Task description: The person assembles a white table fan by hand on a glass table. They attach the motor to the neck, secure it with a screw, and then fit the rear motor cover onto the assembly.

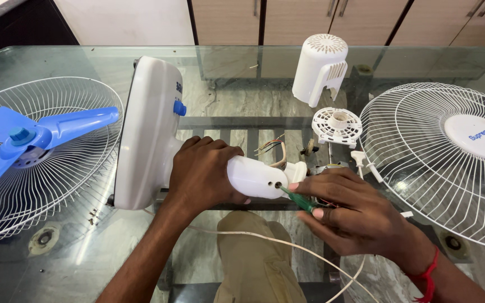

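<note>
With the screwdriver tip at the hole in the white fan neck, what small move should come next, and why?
Probably seat the tip squarely and begin turning. The green screwdriver, held in the right hand, already meets the hole in the white neck, and the left hand clasps that neck to steady it. Whether a screw sits inside cannot be seen.

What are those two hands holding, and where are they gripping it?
The left hand wraps the white fan stand neck near its base. The right hand pinches a green-handled screwdriver by its handle.

A home room: glass-topped table [74, 264], marble floor [242, 101], wooden cabinet doors [298, 19] behind.
</note>
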